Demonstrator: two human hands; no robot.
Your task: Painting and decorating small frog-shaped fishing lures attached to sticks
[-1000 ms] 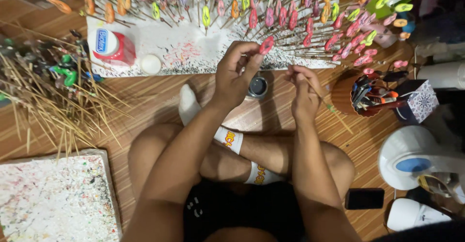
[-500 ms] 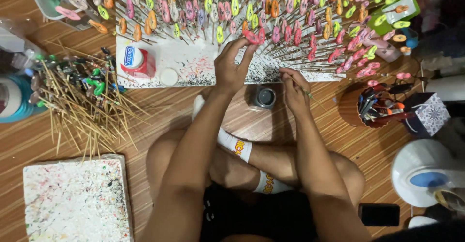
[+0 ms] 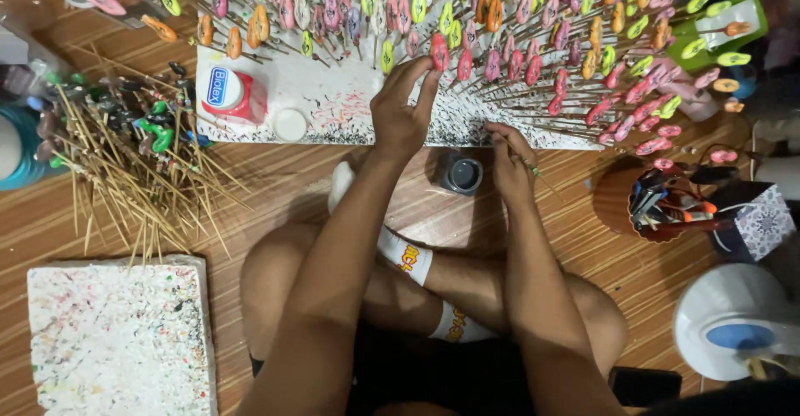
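Observation:
My left hand reaches forward over the white foam block and pinches a wooden stick topped by a red painted piece, held among many other sticks. My right hand rests lower, by the block's front edge, gripping a thin brush between its fingers. A small dark paint pot sits on the floor between the two hands. Rows of sticks with pink, orange, green and red pieces stand stuck in the block.
A red and white glue bottle and its white cap lie on the block. Loose bamboo sticks pile up at left. A paint-speckled foam slab lies at lower left. A brown cup of brushes and a white fan stand at right.
My left hand has moved forward with the red-tipped stick, up to the rows standing in the block. The view has shifted closer and to the left. My right hand stays low.

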